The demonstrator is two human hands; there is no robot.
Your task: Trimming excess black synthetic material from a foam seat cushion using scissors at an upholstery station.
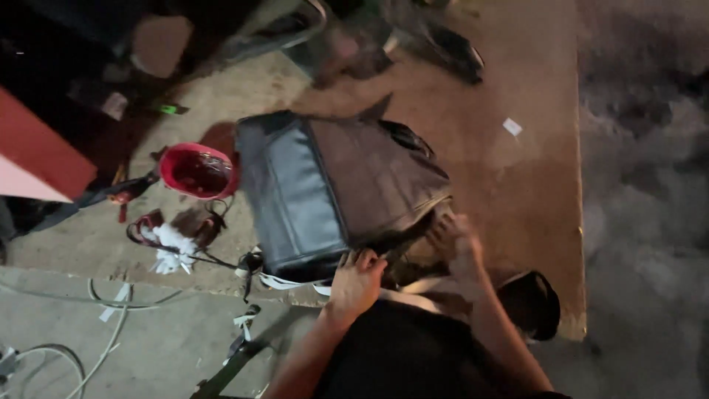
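Your left hand (357, 281) rests on the near edge of the seat (332, 188), fingers bent over the rim, gripping it. Your right hand (456, 244) is at the seat's near right corner, blurred; can't tell if it's spread or closed, or whether it grips anything.

The seat lies on the slab (517, 185), roughly mid-slab, closer to its near edge. It's a boxy padded cushion in two panels: the left one black, smooth, slightly glossy vinyl with a stitched seam line; the right one dull brown, matte, creased. Corners are rounded, and a dark flap sticks up at the far edge.

The slab is rough tan concrete with a straight right edge; beyond it the ground is grey and grainy.

A red bowl (198, 171), round, plastic-looking with a dark inside, sits just left of the seat. A white rag (171, 247), frayed and fluffy, lies near the slab's near left edge. Thin pale cables (103, 347) curl on the lower grey floor.
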